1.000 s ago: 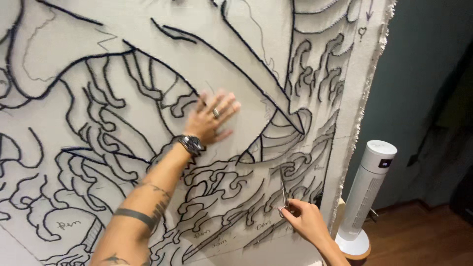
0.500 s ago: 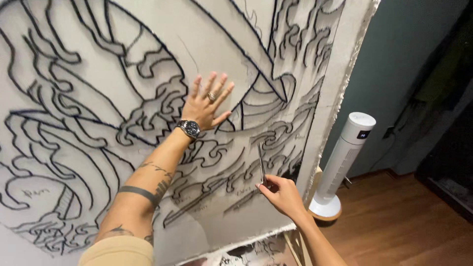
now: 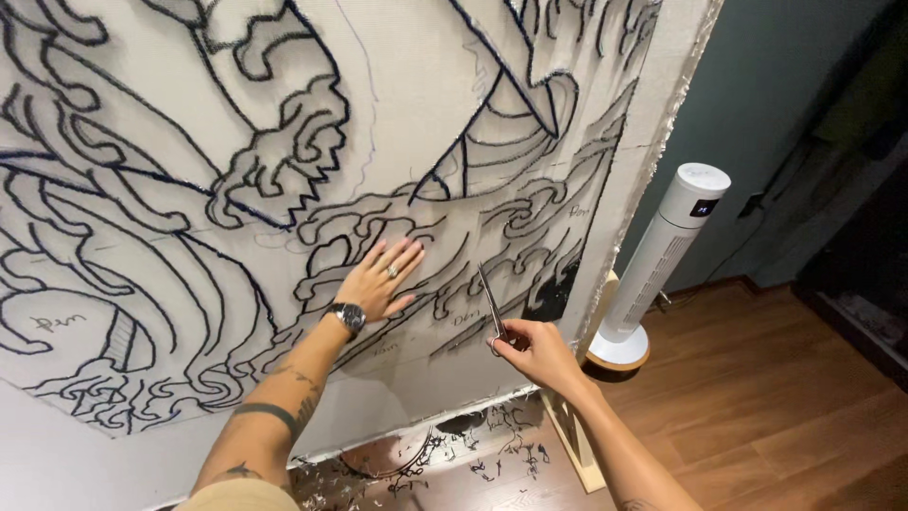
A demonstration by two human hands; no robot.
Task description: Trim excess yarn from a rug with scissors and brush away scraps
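Both hands have dropped lower on the canvas [image 3: 236, 123] since a second ago, now down near its bottom right corner. Right hand [image 3: 539, 352] is gripping slim scissors [image 3: 491, 301], blades up against the cloth, while the left hand [image 3: 378, 281] lies flat, fingers spread wide, just beside. White tower fan [image 3: 662, 255] stands past the right edge, with 1 mess of yarn clippings [image 3: 445, 454] on the floor under the bottom edge.

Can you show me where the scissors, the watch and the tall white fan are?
scissors [image 3: 491, 301]: head view, on the blades.
watch [image 3: 349, 316]: head view, on the dial at the left wrist.
tall white fan [image 3: 655, 262]: head view, on the tower's middle.
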